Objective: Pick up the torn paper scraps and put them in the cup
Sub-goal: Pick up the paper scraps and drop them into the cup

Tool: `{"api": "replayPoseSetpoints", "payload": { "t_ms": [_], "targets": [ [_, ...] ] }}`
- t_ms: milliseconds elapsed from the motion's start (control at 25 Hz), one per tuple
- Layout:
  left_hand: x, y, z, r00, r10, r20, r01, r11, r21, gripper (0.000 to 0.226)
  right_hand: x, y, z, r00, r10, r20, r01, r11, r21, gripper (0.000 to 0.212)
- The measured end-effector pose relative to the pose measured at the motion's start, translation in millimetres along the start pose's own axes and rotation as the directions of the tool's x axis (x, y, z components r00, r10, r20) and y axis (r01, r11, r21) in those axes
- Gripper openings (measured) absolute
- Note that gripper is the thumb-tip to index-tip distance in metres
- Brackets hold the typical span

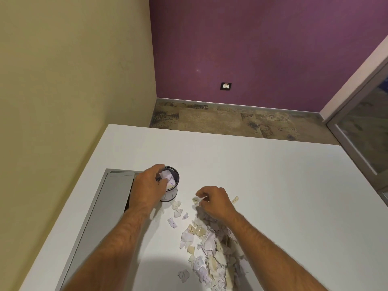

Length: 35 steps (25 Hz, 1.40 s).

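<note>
Two hands work beside the cup (pixel 170 186) on my white table (pixel 273 185). At its left rim, my left hand (pixel 150 183) pinches a white scrap (pixel 164 175) over its paper-filled mouth. Right of the cup, my right hand (pixel 214 201) curls, pinching a small scrap (pixel 196 200), with the torn pile (pixel 212 248) nearer me.
</note>
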State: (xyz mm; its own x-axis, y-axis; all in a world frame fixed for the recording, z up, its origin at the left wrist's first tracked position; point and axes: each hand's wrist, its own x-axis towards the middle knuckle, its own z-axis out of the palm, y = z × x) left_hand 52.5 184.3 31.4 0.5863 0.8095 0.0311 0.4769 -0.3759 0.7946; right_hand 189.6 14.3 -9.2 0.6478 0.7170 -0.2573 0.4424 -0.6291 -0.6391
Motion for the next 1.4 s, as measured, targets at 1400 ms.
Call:
{"api": "replayPoseSetpoints", "payload": {
  "t_ms": [1400],
  "targets": [
    [-92,-58,56,0.944,-0.177,0.279,0.153,0.983,0.103,0.008,5,-62,-14,0.974,-0.156,-0.165,0.177,0.977,0.120,0.012]
  ]
}}
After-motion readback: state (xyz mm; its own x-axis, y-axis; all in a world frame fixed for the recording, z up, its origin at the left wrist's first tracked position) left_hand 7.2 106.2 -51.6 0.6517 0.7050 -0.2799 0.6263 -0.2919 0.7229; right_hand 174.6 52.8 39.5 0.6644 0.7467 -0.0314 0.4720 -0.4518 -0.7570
